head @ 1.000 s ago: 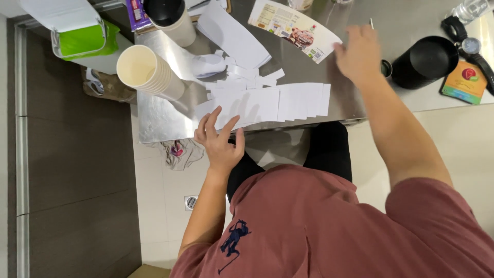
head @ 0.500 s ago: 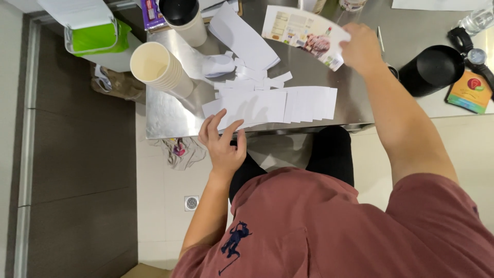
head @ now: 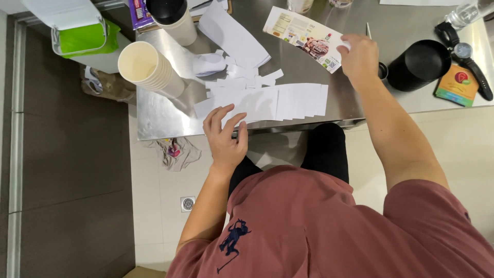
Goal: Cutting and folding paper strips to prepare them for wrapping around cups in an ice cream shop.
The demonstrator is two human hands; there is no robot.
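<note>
I look down on a steel table. My left hand rests with fingers spread on the near edge of a row of overlapping white paper sheets. My right hand is further back on the table, its fingers pinching the corner of a printed flattened carton. More white scraps and a larger white sheet lie behind the row.
A stack of paper cups lies tilted at the left, a dark-lidded cup behind it. A black round container, a wristwatch and a small card sit at right. A green and white bin stands left of the table.
My right hand has closed on the corner of the printed carton, which has shifted a little. My left hand stays on the white sheets.
</note>
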